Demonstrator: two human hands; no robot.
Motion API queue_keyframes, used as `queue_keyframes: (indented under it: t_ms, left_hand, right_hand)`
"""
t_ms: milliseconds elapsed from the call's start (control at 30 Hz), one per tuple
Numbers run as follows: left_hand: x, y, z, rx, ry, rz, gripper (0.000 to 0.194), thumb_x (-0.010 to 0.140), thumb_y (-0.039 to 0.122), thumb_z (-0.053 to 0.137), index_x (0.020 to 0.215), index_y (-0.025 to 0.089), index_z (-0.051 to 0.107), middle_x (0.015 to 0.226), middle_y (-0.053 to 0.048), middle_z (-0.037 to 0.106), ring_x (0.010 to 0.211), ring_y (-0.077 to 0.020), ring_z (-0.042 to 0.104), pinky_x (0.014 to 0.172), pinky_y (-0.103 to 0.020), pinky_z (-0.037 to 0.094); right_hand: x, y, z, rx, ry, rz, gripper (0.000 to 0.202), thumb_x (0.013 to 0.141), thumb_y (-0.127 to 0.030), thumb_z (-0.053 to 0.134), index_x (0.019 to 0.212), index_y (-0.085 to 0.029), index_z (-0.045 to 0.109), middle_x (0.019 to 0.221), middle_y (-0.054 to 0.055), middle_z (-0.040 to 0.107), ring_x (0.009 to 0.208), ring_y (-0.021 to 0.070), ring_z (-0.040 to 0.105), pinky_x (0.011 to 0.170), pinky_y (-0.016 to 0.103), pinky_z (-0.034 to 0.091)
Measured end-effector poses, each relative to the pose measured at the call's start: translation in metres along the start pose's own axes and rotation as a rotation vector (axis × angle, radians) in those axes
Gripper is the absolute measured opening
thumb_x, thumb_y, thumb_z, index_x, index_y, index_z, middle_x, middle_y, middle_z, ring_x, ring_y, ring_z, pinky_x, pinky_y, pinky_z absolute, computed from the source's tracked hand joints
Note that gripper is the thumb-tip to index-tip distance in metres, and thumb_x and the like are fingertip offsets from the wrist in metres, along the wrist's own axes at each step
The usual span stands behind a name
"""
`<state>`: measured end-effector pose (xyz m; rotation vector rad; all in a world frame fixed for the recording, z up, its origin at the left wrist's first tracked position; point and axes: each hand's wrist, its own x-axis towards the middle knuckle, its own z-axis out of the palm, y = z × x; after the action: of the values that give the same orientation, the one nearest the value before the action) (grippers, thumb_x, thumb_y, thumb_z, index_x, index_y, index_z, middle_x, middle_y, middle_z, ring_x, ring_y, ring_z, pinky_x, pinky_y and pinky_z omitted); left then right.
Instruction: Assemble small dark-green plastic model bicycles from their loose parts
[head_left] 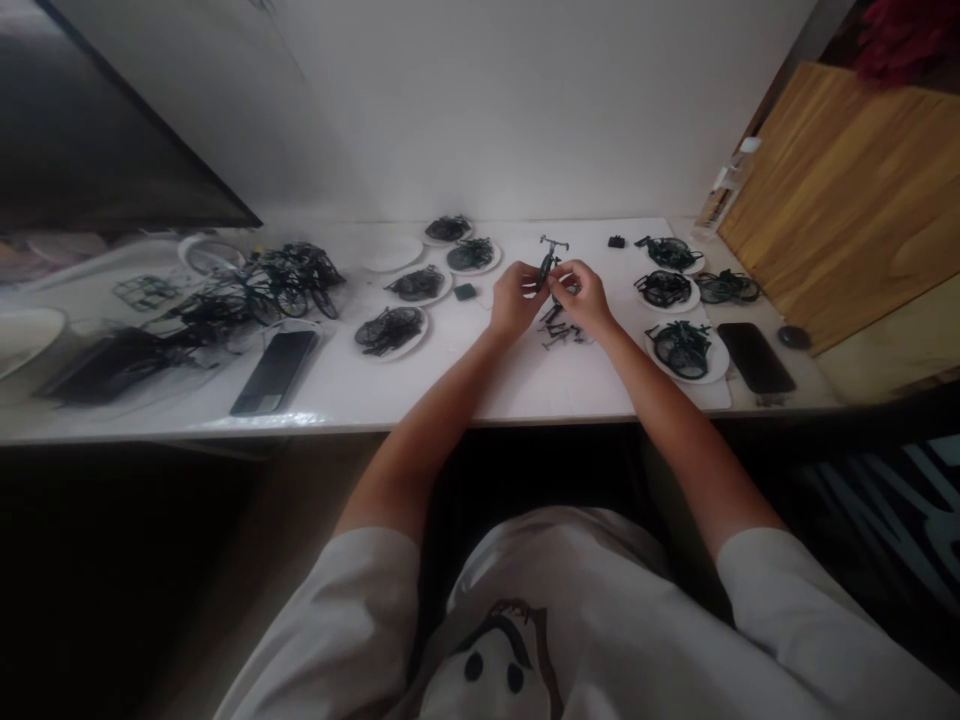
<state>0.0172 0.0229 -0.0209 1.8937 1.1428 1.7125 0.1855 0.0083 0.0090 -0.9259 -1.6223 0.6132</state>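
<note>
Between both hands, just above the white tabletop, a small dark model bicycle (553,246) stands with its handlebar pointing up. My left hand (517,295) is closed on its wheel side. Fingers of my right hand (582,295) pinch it from the other side, near the lower frame. Below the hands lie several thin dark bicycle parts (564,330), partly hidden by my right hand. A small green block (465,291) rests left of my left hand. Further right, a small black piece (616,242) sits near the back.
Plates of dark model parts stand on both sides, such as a left plate (421,340) and a right plate (720,365). Many assembled model bicycles (289,280) crowd the left. Phones (276,370) lie left and right. A bottle (726,190) leans by a wooden board (855,190).
</note>
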Motion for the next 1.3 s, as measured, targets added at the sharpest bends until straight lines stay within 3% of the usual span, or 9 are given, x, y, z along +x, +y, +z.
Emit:
queue_keyframes:
  t_ms: [167,433,1000,1300]
  left_hand:
    - [0.0,0.004,-0.002,0.006,-0.014,0.008,0.025,0.091,0.025,0.084,0.099,0.022,0.061,0.101,-0.005,0.077,0.088,-0.0167,0.082,0.077,-0.027,0.07]
    - [0.0,0.001,-0.001,0.016,-0.013,0.044,0.021,0.093,0.028,0.083,0.1,0.022,0.064,0.101,-0.005,0.078,0.089,-0.0157,0.082,0.076,-0.025,0.07]
    - [0.003,-0.006,0.0,0.028,-0.008,0.054,0.017,0.092,0.015,0.078,0.105,0.022,0.069,0.106,-0.005,0.076,0.092,-0.0151,0.08,0.082,-0.027,0.07]
    - [0.004,-0.001,0.0,0.007,-0.011,0.067,0.012,0.095,0.018,0.078,0.104,0.021,0.07,0.106,-0.005,0.075,0.092,-0.0149,0.08,0.082,-0.026,0.07]
  right_hand:
    - [0.0,-0.002,-0.001,-0.015,0.007,-0.013,0.044,0.094,-0.07,0.074,0.094,-0.027,0.066,0.104,0.007,0.076,0.09,0.0227,0.067,0.091,0.041,0.06]
    - [0.001,-0.004,-0.003,-0.029,0.02,0.004,0.052,0.09,-0.079,0.076,0.091,-0.028,0.066,0.103,0.008,0.076,0.092,0.0244,0.066,0.091,0.042,0.059]
    - [0.001,-0.011,-0.007,-0.055,0.027,0.022,0.033,0.091,-0.056,0.086,0.094,-0.024,0.077,0.104,0.008,0.078,0.087,0.022,0.066,0.08,0.037,0.058]
    - [0.001,-0.007,-0.007,-0.053,0.05,-0.052,0.051,0.093,-0.076,0.075,0.087,-0.025,0.075,0.096,0.009,0.077,0.085,0.0241,0.065,0.085,0.041,0.059]
